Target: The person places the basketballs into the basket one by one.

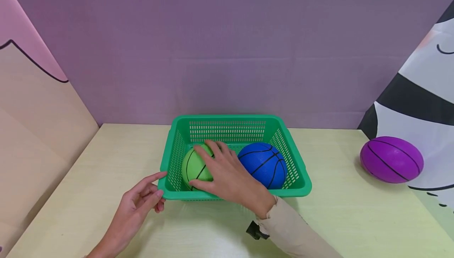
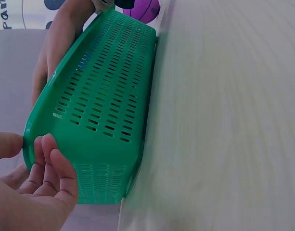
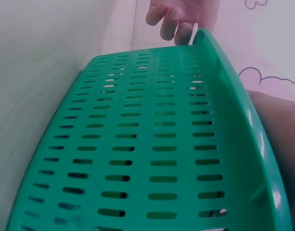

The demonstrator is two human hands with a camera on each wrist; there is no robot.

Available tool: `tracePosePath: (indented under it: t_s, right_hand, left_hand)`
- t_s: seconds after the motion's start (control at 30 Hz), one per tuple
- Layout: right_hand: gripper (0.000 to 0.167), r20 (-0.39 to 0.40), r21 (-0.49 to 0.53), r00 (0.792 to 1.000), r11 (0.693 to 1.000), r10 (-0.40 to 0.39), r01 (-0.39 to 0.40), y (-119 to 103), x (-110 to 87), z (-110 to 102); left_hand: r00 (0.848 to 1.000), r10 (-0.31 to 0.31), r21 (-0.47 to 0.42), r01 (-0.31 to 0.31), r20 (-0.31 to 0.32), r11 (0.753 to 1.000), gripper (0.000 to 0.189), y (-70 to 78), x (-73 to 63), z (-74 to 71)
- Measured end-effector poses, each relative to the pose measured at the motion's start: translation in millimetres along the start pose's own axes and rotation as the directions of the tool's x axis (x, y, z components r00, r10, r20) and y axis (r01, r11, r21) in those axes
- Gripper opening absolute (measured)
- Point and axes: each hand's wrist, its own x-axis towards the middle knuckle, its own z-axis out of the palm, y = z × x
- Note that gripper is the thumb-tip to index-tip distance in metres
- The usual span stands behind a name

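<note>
A green plastic basket (image 1: 244, 193) with slotted walls sits on the table. Inside it, a light green toy basketball (image 1: 193, 167) lies at the left and a blue toy basketball (image 1: 262, 163) at the right. My right hand (image 1: 230, 171) reaches over the front rim and grips the green ball, thumb on its near side and fingers over its top. At the basket's front left corner, my left hand (image 1: 136, 203) pinches the rim. The left wrist view shows the left fingers (image 2: 50, 166) under the lip. In the right wrist view, the basket wall hides the green ball's grip.
A purple ball (image 1: 391, 159) with black lines rests on the table (image 1: 330, 218) to the right. Behind the basket stands a purple backdrop (image 1: 230, 53), with printed panels at both sides. A black wrist device (image 1: 257, 230) is on the right sleeve.
</note>
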Motion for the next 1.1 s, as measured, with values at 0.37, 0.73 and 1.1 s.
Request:
tracePosePath:
  t_s: [0.37, 0.73, 1.1]
  right_hand:
    - [0.072, -0.076, -0.006, 0.994, 0.997, -0.075, 0.075, 5, -3.4, -12]
    - [0.067, -0.151, -0.081, 0.982, 0.991, -0.117, 0.105, 11, -12.9, -24]
    - [0.069, -0.186, -0.093, 0.976, 0.991, -0.109, 0.093, 23, -32.3, -40]
  left_hand:
    - [1.0, 0.008, -0.014, -0.008, -0.003, 1.0, 0.041, -0.7, 0.2, -0.3]
    - [1.0, 0.014, -0.011, -0.014, -0.003, 1.0, 0.041, -1.4, 0.4, -0.8]
    - [1.0, 0.012, -0.007, -0.012, 0.003, 1.0, 0.041, -1.8, 0.3, -0.2]
